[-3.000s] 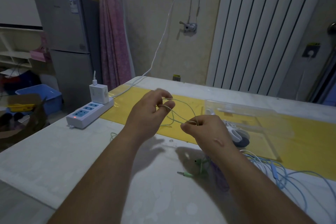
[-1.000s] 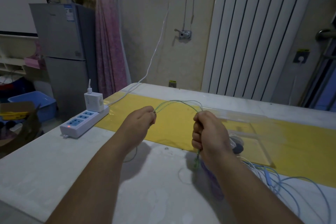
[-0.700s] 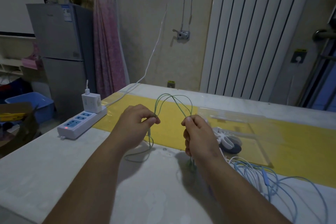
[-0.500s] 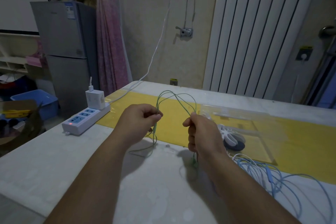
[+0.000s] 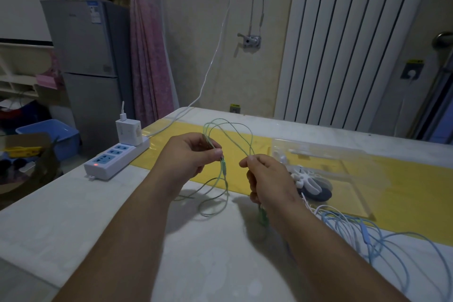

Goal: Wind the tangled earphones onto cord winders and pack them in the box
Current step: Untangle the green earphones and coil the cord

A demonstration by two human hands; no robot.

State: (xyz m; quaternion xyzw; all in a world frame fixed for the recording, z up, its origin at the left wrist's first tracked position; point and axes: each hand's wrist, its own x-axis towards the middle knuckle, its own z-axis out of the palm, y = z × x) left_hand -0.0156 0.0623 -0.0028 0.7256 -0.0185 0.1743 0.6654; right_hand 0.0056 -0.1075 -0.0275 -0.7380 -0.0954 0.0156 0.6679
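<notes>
Green earphones arch in thin loops between my two hands above the table. My left hand pinches one end of the loops, and a slack length hangs from it and curls on the tabletop. My right hand pinches the other end, with a green piece showing just below its fist. A tangle of blue and white earphones lies on the table at the right. White cord winders and a dark one sit inside a clear plastic box on the yellow strip.
A white power strip with a charger plugged in lies at the table's left edge; its white cable runs up the wall. A grey fridge, a pink curtain and a blue bin stand beyond the table's left side.
My hands have drawn slightly apart and the green loops arch higher between them. More slack cable now curls on the table under my left hand.
</notes>
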